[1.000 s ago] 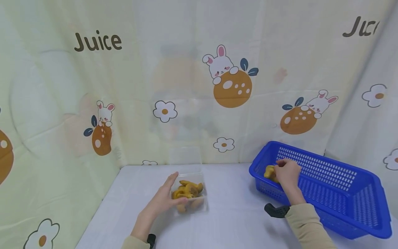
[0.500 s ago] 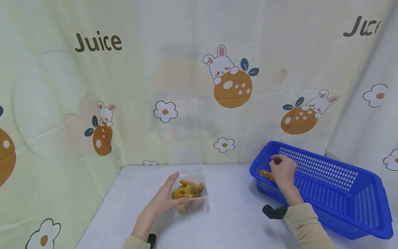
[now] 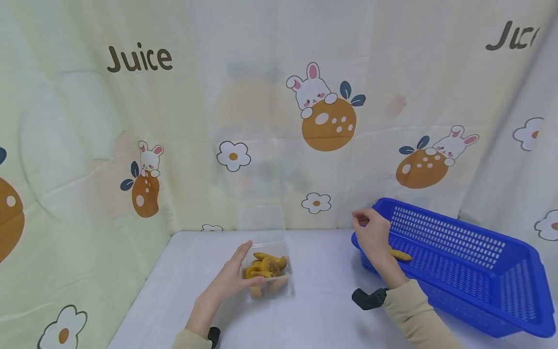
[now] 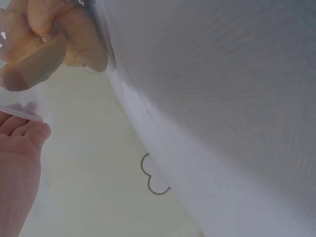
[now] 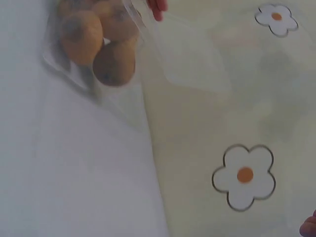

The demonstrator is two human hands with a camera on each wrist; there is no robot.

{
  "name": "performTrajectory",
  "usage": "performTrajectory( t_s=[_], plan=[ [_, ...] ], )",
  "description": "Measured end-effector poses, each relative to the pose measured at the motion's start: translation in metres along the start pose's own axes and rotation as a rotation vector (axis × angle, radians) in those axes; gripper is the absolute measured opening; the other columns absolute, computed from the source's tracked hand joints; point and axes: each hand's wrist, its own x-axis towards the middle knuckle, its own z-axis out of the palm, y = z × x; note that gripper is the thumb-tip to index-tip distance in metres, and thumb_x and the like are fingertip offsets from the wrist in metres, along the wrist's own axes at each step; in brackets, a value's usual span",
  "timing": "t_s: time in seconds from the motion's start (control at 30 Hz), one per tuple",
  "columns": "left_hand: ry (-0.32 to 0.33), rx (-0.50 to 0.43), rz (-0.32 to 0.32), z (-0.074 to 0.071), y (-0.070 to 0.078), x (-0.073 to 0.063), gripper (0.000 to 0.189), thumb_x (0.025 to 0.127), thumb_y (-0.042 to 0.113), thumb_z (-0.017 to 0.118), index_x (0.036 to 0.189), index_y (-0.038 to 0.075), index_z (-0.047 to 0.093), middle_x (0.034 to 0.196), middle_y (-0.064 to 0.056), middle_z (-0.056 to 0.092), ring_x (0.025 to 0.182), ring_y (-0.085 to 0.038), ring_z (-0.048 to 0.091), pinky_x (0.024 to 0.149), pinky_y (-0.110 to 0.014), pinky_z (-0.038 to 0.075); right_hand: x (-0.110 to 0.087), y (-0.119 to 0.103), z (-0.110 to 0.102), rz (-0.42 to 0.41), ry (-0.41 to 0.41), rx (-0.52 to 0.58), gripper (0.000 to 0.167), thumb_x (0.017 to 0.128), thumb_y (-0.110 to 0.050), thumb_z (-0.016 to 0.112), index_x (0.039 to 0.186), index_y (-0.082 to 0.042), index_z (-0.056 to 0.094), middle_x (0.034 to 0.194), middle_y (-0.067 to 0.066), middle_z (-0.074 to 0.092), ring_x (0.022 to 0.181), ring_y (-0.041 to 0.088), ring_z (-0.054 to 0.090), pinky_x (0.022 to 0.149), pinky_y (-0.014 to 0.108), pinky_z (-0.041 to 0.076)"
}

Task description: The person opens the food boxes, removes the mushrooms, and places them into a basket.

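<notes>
My left hand (image 3: 228, 274) grips the left side of a clear plastic box (image 3: 289, 271), thumb toward the near side. Inside lie several curved, knobby yellow-brown pieces (image 3: 270, 265) whose kind I cannot tell; they also show in the left wrist view as rounded tan pieces (image 4: 81, 39). Over the left end of a blue basket (image 3: 479, 317) hovers my right hand (image 3: 374, 237), fingers loosely bent, nothing visible between them. Behind its wrist a similar yellow piece (image 3: 400, 255) lies in the basket. Only a bit of the right hand's fingertips (image 5: 309, 227) enters the right wrist view.
The box's clear lid (image 3: 261, 218) stands raised at the back, against a patterned curtain (image 3: 261, 106). White cloth covers the table (image 3: 322, 291) between box and basket. The basket has perforated walls and stands near the right side.
My right hand lets go of a yellow piece in the basket, rises and moves left toward the basket's left rim. The left hand stays on the box.
</notes>
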Motion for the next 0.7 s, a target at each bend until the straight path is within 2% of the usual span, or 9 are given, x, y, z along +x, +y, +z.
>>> performTrajectory(
  t_s=[0.17, 0.23, 0.4, 0.53, 0.7],
  plan=[
    [-0.001, 0.004, -0.011, 0.000, 0.000, 0.000, 0.099, 0.073, 0.048, 0.074, 0.148, 0.014, 0.020, 0.151, -0.013, 0.020, 0.135, -0.035, 0.019, 0.105, -0.054, 0.021, -0.005, -0.018, 0.016, -0.095, -0.073, 0.047, 0.012, 0.075, 0.011, 0.066, 0.085, 0.005, 0.068, 0.080, 0.014, 0.066, 0.068, 0.023, 0.062, 0.060, 0.030, 0.052],
    [-0.001, 0.008, -0.009, 0.000, 0.000, 0.000, 0.099, 0.073, 0.048, 0.074, 0.148, 0.014, 0.020, 0.150, -0.013, 0.020, 0.135, -0.035, 0.019, 0.105, -0.054, 0.022, -0.008, -0.024, 0.023, -0.132, -0.120, 0.056, 0.013, 0.075, 0.010, 0.067, 0.087, 0.004, 0.067, 0.082, 0.013, 0.066, 0.070, 0.022, 0.062, 0.063, 0.035, 0.054],
    [0.002, 0.010, -0.010, 0.000, -0.001, 0.000, 0.098, 0.073, 0.048, 0.074, 0.148, 0.014, 0.021, 0.150, -0.013, 0.020, 0.134, -0.036, 0.020, 0.104, -0.055, 0.023, -0.018, -0.038, 0.040, -0.213, -0.234, 0.101, 0.016, 0.075, 0.010, 0.068, 0.089, 0.002, 0.067, 0.084, 0.010, 0.066, 0.074, 0.020, 0.062, 0.067, 0.032, 0.054],
    [0.002, 0.006, -0.017, 0.001, -0.002, 0.001, 0.099, 0.072, 0.048, 0.074, 0.148, 0.014, 0.020, 0.151, -0.012, 0.020, 0.135, -0.035, 0.019, 0.104, -0.055, 0.023, -0.028, -0.047, 0.052, -0.267, -0.292, 0.187, 0.019, 0.072, 0.014, 0.068, 0.087, 0.002, 0.066, 0.083, 0.008, 0.065, 0.073, 0.018, 0.061, 0.066, 0.029, 0.054],
    [0.002, 0.004, -0.025, 0.001, -0.001, 0.001, 0.099, 0.072, 0.049, 0.074, 0.148, 0.014, 0.020, 0.151, -0.012, 0.019, 0.135, -0.035, 0.020, 0.104, -0.055, 0.023, -0.043, -0.055, 0.068, -0.282, -0.377, 0.289, 0.021, 0.071, 0.016, 0.068, 0.085, 0.002, 0.065, 0.082, 0.009, 0.065, 0.070, 0.016, 0.061, 0.064, 0.027, 0.054]
  ],
)
